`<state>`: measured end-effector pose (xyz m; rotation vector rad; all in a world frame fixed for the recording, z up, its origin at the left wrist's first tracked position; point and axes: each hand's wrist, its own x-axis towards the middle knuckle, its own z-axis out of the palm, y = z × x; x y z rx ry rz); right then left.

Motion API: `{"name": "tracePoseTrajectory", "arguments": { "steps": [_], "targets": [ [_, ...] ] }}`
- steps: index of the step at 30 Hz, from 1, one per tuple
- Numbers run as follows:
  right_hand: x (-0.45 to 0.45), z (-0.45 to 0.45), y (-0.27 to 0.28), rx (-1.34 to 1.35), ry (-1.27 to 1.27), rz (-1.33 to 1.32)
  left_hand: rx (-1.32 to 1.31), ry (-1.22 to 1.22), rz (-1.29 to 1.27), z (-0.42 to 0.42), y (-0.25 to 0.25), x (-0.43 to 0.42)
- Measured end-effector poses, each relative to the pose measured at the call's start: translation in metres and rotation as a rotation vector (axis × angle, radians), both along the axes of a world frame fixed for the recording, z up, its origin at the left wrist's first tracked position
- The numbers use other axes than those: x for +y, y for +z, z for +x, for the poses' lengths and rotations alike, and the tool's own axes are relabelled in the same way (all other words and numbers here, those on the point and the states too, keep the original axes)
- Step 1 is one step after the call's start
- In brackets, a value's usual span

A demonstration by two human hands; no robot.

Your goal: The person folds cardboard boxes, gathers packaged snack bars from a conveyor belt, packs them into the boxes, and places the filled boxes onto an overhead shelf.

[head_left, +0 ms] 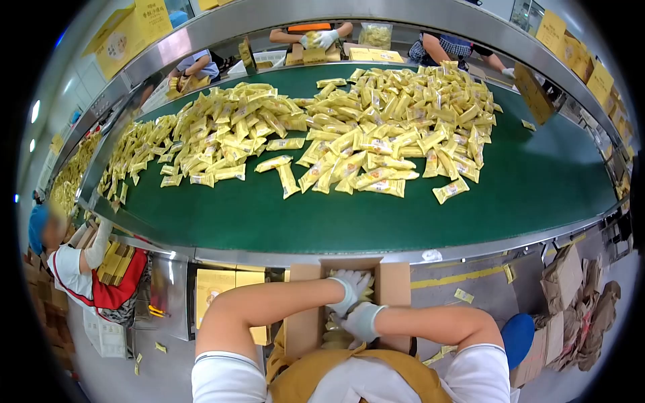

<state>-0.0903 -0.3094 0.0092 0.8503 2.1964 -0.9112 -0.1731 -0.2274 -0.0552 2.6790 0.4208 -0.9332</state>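
Note:
An open brown cardboard box stands against my body below the belt edge, with yellow wrapped packets inside. My left hand, in a pale glove, reaches into the far part of the box. Its fingers curl over yellow packets at their tips. Just nearer to me, my right hand, also gloved, is inside the box close to the left one. Its fingers point left and down over the packets, and their tips are partly hidden. Beyond the box, a large heap of the same packets lies on the green conveyor belt.
The belt's metal rim runs just beyond the box. Yellow cartons stand to the left. At far left a person in a red apron works, and others work across the belt. A blue round stool and brown cardboard are at right.

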Motion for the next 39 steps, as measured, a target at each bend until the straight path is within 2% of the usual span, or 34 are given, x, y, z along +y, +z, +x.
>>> {"name": "tracePoseTrajectory", "arguments": {
  "steps": [1, 2, 3, 4, 5, 6, 7, 8, 9, 10, 11, 12, 14, 16, 17, 18, 21, 22, 25, 26, 29, 30, 33, 37, 39],
  "targets": [
    [0.012, 0.016, 0.015, 0.052, -0.049, -0.081, 0.034, -0.072, -0.028, -0.003, 0.024, 0.007],
    [0.023, 0.041, 0.025, 0.344, -0.211, -0.242, 0.143, -0.127, -0.1, -0.002, 0.05, 0.021],
    [0.035, 0.07, 0.035, 0.639, -0.371, -0.403, -0.043, -0.059, -0.299, -0.014, 0.077, 0.039],
    [0.05, 0.097, 0.053, 0.718, -0.467, -0.331, 0.115, -0.019, -0.691, -0.009, 0.116, 0.069],
    [0.065, 0.123, 0.065, 0.799, -0.563, -0.261, -0.074, 0.013, -0.932, -0.025, 0.128, 0.093],
    [0.078, 0.149, 0.062, 0.885, -0.815, -0.158, -0.268, 0.141, -1.147, -0.045, 0.155, 0.116],
    [0.093, 0.17, 0.053, 0.963, -1.069, -0.05, -0.425, 0.179, -1.292, -0.052, 0.154, 0.144],
    [0.116, 0.187, 0.035, 0.914, -1.126, 0.252, -0.518, 0.419, -1.308, -0.056, 0.145, 0.166],
    [0.144, 0.203, 0.01, 0.85, -1.169, 0.558, -0.641, 0.539, -1.029, -0.046, 0.133, 0.189],
    [0.171, 0.217, -0.011, 0.721, -1.139, 0.708, -0.813, 0.604, -0.537, -0.032, 0.101, 0.212],
    [0.199, 0.228, -0.029, 0.588, -1.1, 0.855, -0.819, 0.821, -0.218, -0.015, 0.065, 0.232],
    [0.222, 0.234, -0.045, 0.522, -1.126, 0.856, -0.708, 0.917, 0.063, 0.003, 0.054, 0.245],
    [0.262, 0.233, -0.072, 0.415, -1.183, 0.877, -0.67, 0.962, 0.222, 0.03, 0.024, 0.257],
    [0.276, 0.21, -0.077, 0.215, -1.225, 0.9, -0.641, 0.98, 0.437, 0.047, 0.007, 0.25],
    [0.28, 0.199, -0.08, 0.112, -1.242, 0.904, -0.639, 0.943, 0.425, 0.047, 0.005, 0.251],
    [0.272, 0.19, -0.09, 0.097, -1.15, 1.118, -0.634, 0.906, 0.412, 0.047, 0.001, 0.251],
    [0.248, 0.171, -0.075, 0.066, -1.038, 0.974, -0.68, 0.757, 0.358, 0.027, -0.018, 0.243],
    [0.233, 0.163, -0.084, 0.155, -1.031, 1.099, -0.646, 0.726, 0.337, 0.014, -0.011, 0.232],
    [0.185, 0.137, -0.087, 0.199, -1.052, 1.277, -0.579, 0.682, 0.299, -0.029, 0.001, 0.209],
    [0.169, 0.13, -0.076, 0.139, -1.079, 1.226, -0.54, 0.703, 0.297, -0.043, 0.007, 0.2],
    [0.131, 0.13, -0.078, 0.005, -1.02, 1.341, -0.463, 0.685, 0.325, -0.085, 0.019, 0.17],
    [0.122, 0.131, -0.074, -0.012, -1.01, 1.321, -0.447, 0.665, 0.338, -0.096, 0.019, 0.162],
    [0.11, 0.143, -0.065, -0.011, -0.975, 1.193, -0.748, 0.666, 0.358, -0.119, 0.011, 0.144],
    [0.107, 0.159, -0.045, 0.027, -0.946, 1.086, -0.541, 0.838, 0.266, -0.138, -0.006, 0.154],
    [0.106, 0.172, -0.044, 0.084, -0.983, 0.963, -0.716, 0.911, 0.229, -0.148, -0.027, 0.163]
  ]
}}
